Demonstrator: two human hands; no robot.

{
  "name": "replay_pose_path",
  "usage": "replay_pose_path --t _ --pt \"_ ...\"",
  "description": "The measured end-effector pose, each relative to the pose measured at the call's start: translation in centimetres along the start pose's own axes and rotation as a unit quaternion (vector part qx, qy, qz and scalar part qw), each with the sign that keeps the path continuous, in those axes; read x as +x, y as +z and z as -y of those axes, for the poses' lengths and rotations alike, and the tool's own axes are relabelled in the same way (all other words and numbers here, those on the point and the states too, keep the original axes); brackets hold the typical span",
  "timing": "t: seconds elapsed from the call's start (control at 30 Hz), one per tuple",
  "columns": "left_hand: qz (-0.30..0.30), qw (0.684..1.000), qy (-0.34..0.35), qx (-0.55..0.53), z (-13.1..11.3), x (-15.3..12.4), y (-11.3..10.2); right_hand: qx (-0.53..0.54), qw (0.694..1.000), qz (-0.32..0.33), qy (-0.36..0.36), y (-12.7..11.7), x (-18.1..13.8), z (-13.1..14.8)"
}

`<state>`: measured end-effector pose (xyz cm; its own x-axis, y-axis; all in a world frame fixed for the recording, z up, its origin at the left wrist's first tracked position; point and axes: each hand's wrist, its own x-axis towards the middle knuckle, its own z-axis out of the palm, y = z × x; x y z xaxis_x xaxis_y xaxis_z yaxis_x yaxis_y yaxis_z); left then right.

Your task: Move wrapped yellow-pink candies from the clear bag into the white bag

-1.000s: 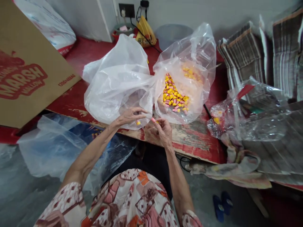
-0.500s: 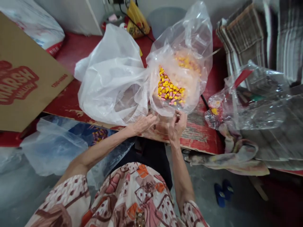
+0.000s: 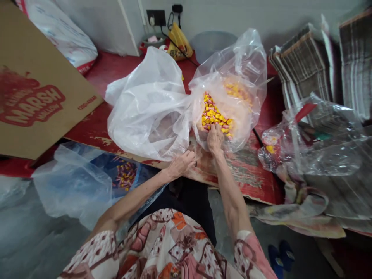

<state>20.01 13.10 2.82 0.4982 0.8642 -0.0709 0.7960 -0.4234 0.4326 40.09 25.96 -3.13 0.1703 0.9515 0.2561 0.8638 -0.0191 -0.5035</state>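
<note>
Small yellow-and-pink pieces (image 3: 210, 111) lie heaped in the mouth of a clear plastic bag (image 3: 242, 141) on the red bench. My right hand (image 3: 215, 138) reaches into that mouth, its fingers bunched down among the pieces; the fingertips are hidden. By the bench's front edge, my left hand (image 3: 183, 163) has its fingers curled together in a pinch. Anything between them is too small to name, though a tiny dark spot shows beside the fingertips. Just beyond my left hand stands a whitish plastic bag (image 3: 142, 100), puffed out and open toward the front.
A cardboard box (image 3: 37, 81) stands at the left. Below the bench, a blue-lined bag (image 3: 99, 162) contains more small pieces (image 3: 125, 175). On the right are a crumpled clear bag (image 3: 325, 143) and stacked striped sheets (image 3: 308, 66). A yellow bag (image 3: 180, 42) and a basin (image 3: 213, 44) stand behind.
My right hand has moved forward from the bench's front edge into the bag's mouth among the pieces. My left hand stays near the edge. The whole view has shifted slightly.
</note>
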Motion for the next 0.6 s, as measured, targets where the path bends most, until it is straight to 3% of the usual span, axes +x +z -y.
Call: replay_pose_path --t 0.07,0.13,0.2,0.27,0.33,0.4,0.43,0.5,0.6 --pt "-0.014 1.0 0.006 -0.027 1.1 -1.9 -0.1 -0.006 0.999 0.017 -0.027 0.0 0.9 -0.2" --pt "-0.109 0.992 -0.03 -0.059 2.9 -5.2 -0.1 -0.013 0.999 0.017 -0.037 -0.6 1.0 -0.6" --pt "-0.238 0.958 -0.138 -0.079 5.4 -9.8 0.0 -0.012 0.999 -0.008 -0.029 -1.5 -0.2 -1.0" --pt "-0.312 0.902 -0.285 -0.091 8.5 -14.7 0.4 0.013 0.998 -0.048 -0.034 -2.2 -2.7 -1.2" --pt "-0.281 0.868 -0.399 -0.093 11.4 -18.8 0.8 0.051 0.995 -0.064 -0.065 -2.4 -6.1 -0.9" --pt "-0.218 0.856 -0.461 -0.089 13.4 -21.5 0.7 0.071 0.991 -0.035 -0.106 -2.3 -9.5 -0.4" --pt "-0.201 0.853 -0.474 -0.084 13.9 -22.0 0.4 0.07 0.99 -0.011 -0.124 -2.1 -10.9 -0.1" --pt "-0.221 0.858 -0.46 -0.063 14.1 -21.4 -0.7 0.06 0.987 0.024 -0.145 -1.7 -12.9 0.4" --pt "-0.283 0.899 -0.334 -0.018 13.2 -16.0 -2.6 0.061 0.989 0.023 -0.134 -1.3 -13.6 0.8"
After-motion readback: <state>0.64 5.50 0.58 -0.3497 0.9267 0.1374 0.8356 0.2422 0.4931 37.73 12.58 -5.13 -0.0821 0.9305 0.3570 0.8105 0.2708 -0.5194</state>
